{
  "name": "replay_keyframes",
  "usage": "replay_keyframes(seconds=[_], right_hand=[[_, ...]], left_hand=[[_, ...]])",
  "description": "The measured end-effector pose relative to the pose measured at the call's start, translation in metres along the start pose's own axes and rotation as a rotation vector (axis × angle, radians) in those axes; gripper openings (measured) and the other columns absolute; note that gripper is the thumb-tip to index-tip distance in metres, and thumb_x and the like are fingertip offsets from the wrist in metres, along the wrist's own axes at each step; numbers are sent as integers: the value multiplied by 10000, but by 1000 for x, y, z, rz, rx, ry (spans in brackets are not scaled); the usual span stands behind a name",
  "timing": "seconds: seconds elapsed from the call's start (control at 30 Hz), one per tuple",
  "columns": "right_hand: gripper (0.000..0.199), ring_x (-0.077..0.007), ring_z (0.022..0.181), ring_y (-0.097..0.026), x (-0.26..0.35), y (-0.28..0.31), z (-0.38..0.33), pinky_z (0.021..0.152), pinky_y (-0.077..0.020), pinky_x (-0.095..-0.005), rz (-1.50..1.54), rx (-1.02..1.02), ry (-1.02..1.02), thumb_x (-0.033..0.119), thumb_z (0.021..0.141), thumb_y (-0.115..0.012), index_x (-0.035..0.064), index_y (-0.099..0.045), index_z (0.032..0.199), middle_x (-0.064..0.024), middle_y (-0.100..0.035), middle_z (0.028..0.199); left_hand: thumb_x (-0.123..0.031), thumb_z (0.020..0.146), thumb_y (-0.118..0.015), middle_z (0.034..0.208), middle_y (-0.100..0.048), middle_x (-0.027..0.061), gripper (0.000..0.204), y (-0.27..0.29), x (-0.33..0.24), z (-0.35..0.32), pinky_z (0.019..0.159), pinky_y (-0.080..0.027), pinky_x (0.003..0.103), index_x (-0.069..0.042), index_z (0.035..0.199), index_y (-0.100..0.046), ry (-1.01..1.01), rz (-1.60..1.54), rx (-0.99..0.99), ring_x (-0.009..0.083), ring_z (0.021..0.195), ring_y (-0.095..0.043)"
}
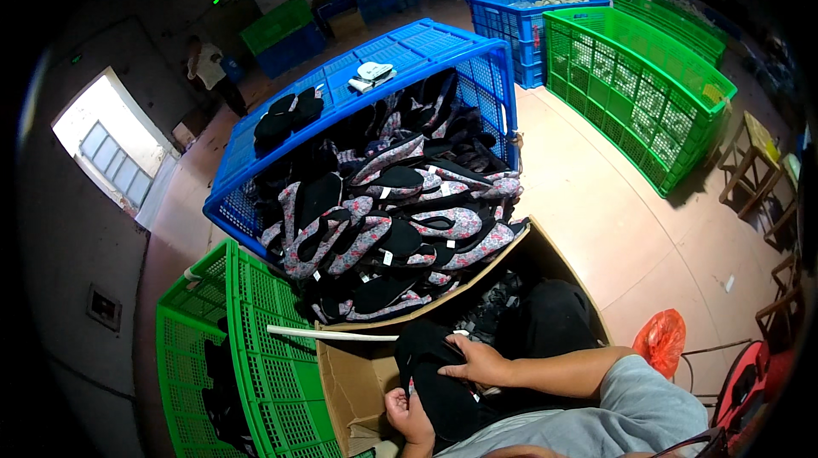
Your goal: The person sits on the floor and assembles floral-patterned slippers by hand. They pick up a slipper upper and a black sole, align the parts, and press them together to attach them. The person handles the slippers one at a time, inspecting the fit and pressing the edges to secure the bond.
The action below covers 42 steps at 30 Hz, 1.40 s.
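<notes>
Over my lap I hold a black fabric slipper (441,397) with a small patch of floral print and a small white spot at its edge. My left hand (411,418) curls its fingers at the slipper's near left side. My right hand (475,362) reaches across from the right and grips the upper part, thumb and fingers on the black cloth. Beneath my hands is an open cardboard box (351,385) with dark scraps (487,309) in it. A pale thin rod (332,334) lies across the box's edge and ends at the slipper.
A tipped blue crate (223,190) ahead spills a heap of floral-and-black slippers (388,245) up to the box. Green crates (277,364) stand at the left, another green crate (635,87) at the right. A red plastic bag (660,343) lies by my right arm. One person (209,66) stands far back left.
</notes>
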State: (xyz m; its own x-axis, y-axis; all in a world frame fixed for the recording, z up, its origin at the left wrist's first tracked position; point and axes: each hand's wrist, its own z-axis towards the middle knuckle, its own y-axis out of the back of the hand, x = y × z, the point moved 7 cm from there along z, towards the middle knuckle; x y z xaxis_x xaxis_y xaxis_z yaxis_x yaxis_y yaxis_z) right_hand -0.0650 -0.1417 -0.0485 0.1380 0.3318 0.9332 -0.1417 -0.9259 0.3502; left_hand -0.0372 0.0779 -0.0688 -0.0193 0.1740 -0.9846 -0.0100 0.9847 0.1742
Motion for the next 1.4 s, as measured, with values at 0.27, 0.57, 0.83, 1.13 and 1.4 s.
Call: replay_keyframes(seconds=[0.27,0.57,0.83,1.13,1.4], right_hand=[[758,-433,1086,-600,-6,-1,0,910,-485,-445,-27,-7,-10,431,814,-767,-18,-445,1332,-304,-606,1167],[749,-430,1072,-607,-3,0,-2,900,-488,-443,-12,7,-39,432,819,-762,-13,-444,1332,-301,-611,1159],[755,-421,1076,-612,-5,0,-2,900,-491,-430,-29,-32,6,442,822,-760,-15,-444,1333,-296,-611,1171],[758,-416,1082,-615,-7,0,-2,903,-494,-433,-26,-15,-20,454,824,-758,-11,-448,1337,-295,-614,1173],[754,-397,1110,-622,-8,-5,-6,928,-502,-421,-24,-63,-43,412,827,-769,-17,-438,1351,-270,-611,1227]], left_hand=[[-20,932,-624,866,-486,-3,127,-2,-3,0,728,-404,218,-38,966,-502,1,-9,5,78,780,-462],[-25,939,-620,872,-489,1,130,-3,-3,-1,737,-406,217,-37,969,-494,-8,-11,16,78,789,-465],[-16,928,-615,874,-485,-4,121,-4,-4,0,734,-407,219,-37,966,-503,5,-20,6,82,781,-463],[-19,915,-636,865,-487,-9,133,-3,1,0,729,-409,215,-37,972,-518,18,-12,2,78,777,-465],[-35,852,-699,776,-557,6,145,2,7,4,659,-457,241,-16,924,-575,-12,-17,-55,86,703,-515]])
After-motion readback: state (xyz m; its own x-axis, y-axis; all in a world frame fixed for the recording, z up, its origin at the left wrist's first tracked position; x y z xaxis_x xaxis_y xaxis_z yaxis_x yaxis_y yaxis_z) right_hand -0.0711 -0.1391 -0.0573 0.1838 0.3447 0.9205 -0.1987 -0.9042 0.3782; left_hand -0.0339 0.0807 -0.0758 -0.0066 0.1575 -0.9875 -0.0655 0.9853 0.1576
